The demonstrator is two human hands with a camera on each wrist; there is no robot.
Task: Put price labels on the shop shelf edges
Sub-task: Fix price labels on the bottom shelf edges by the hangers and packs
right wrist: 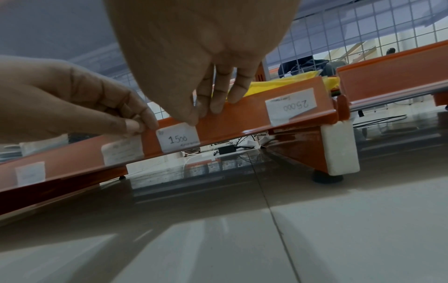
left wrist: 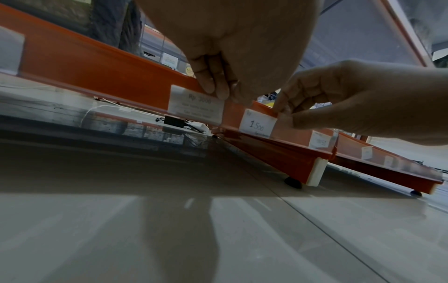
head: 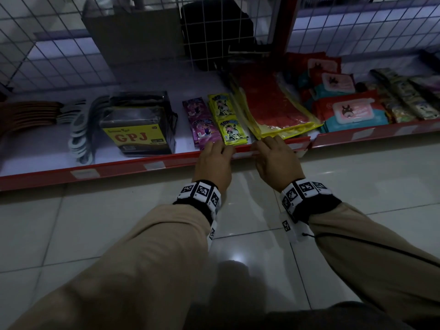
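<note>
**Both hands on the red shelf edge, 1500 label between them**

Left hand (head: 215,160) sits on the top lip of the shelf edge (head: 123,166). Fingers curled over the lip, thumb and fingertips (left wrist: 210,84) pinching the strip at the top right corner of a printed label (left wrist: 195,104) reading "Rp 3000". The text below that is too blurred to read.

Right hand (head: 276,158) is on the same strip, just to the right. Thumb and forefinger (right wrist: 194,116) pinch the lip at the top right corner of the handwritten label (right wrist: 178,137), a small white paper rectangle marked "1500". The other fingers rest straight on the lip. The label sits flat against the face of the strip behind a glossy clear cover, square to the edge, between the two hands.

The strip is a smooth, shiny orange-red profile, angled face, thin lip on top. More white paper labels along it: one reading "25000" upside down (right wrist: 290,105) near the end cap (right wrist: 341,149), which is a white block on a black rubber foot.

On the shelf behind the hands:
- yellow sachets (head: 226,120) and purple sachets (head: 201,122), glossy foil
- a black plastic-wrapped pack with yellow "GPJ" face (head: 140,127)
- a red pouch in a yellow-edged clear sleeve (head: 273,106)
- wet wipe packs (head: 350,113)

A wire grid (head: 59,44) forms the back panel. The floor (head: 238,234) is glossy pale tile.
</note>
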